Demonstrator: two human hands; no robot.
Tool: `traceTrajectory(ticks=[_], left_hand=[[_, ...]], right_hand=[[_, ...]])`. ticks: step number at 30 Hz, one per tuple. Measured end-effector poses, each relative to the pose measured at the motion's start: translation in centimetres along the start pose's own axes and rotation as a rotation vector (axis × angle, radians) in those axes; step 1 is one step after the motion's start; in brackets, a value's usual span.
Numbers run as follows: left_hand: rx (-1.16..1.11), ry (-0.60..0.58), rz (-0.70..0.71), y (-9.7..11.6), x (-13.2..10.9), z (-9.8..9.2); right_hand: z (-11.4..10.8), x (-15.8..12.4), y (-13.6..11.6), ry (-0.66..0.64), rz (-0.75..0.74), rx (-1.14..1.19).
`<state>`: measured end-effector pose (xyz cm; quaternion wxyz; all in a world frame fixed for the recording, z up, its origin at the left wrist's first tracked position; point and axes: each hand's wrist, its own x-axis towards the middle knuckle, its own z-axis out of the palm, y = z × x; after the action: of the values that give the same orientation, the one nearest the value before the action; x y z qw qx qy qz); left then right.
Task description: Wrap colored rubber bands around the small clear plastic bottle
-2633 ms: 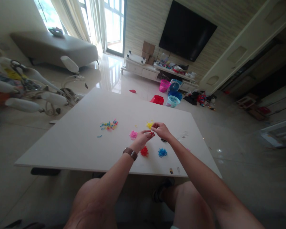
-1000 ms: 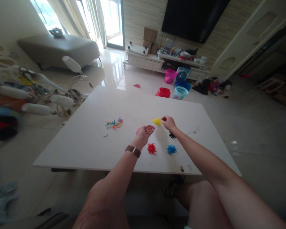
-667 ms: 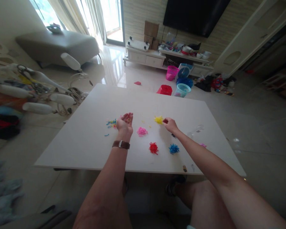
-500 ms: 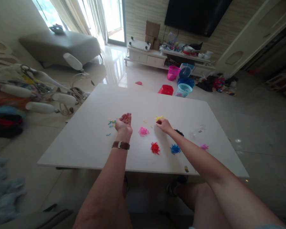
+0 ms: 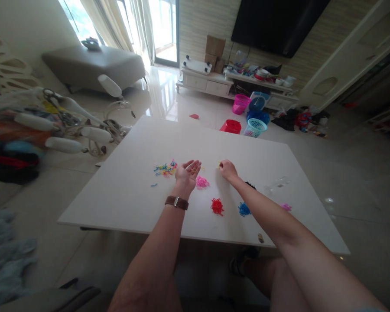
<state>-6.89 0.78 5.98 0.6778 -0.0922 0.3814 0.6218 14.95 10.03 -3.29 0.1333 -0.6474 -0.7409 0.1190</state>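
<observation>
My left hand [image 5: 186,172] is palm up over the white table [image 5: 117,186], fingers stretched out and slightly cupped, with small yellow loop-shaped pieces [image 5: 194,169] lying in it. Left of it spreads a mixed heap of small coloured pieces [image 5: 165,168]; a pink pile [image 5: 202,182] sits just to its right. My right hand [image 5: 228,169] is closed in a pinch, with a little yellow showing at its fingertips; I cannot make out what it grips. Nearer me lie a red pile [image 5: 217,206] and a blue pile [image 5: 244,209]. My right forearm partly covers a black pile [image 5: 250,185].
On the right are a clear plastic container [image 5: 277,185] and a smaller pink pile [image 5: 286,207]. A small figure-like item [image 5: 260,238] lies by the near edge. Beyond the far edge stand a red bin [image 5: 231,126] and a light-blue basket [image 5: 256,127]. White lamp arms [image 5: 95,134] stand left.
My left hand has moved right, away from the mixed heap, uncovering more of it. My right hand stays pinched and now hides most of the yellow pile. The view has shifted slightly.
</observation>
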Motion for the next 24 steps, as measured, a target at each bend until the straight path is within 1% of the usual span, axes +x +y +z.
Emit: traceTrajectory(ticks=[3,7,10,12,14,16,21,24], left_hand=[[0.012,0.011,-0.012,0.0,0.1,-0.1],[0.048,0.023,-0.004,0.1,0.1,-0.2],[0.060,0.017,0.011,0.1,0.2,-0.2],[0.067,0.014,0.016,0.1,0.3,-0.2],[0.069,0.012,0.021,-0.1,0.4,-0.1],[0.069,0.014,0.018,-0.3,0.3,0.0],[0.067,0.021,-0.011,-0.8,0.0,0.3],[0.087,0.027,-0.013,-1.3,-0.1,0.5]], right_hand=[[0.9,0.2,-1.5,-0.029,-0.081,0.019],[3.2,-0.1,-4.4,-0.075,-0.189,0.075],[4.3,-0.3,-5.7,-0.077,-0.198,0.088],[4.4,-0.3,-5.8,-0.068,-0.187,0.082],[4.1,-0.3,-5.4,-0.049,-0.173,0.071],[3.3,-0.1,-4.3,-0.016,-0.142,0.055],[0.1,0.2,-0.5,0.067,-0.030,0.018],[-1.7,-0.3,0.3,0.108,-0.026,0.028]])
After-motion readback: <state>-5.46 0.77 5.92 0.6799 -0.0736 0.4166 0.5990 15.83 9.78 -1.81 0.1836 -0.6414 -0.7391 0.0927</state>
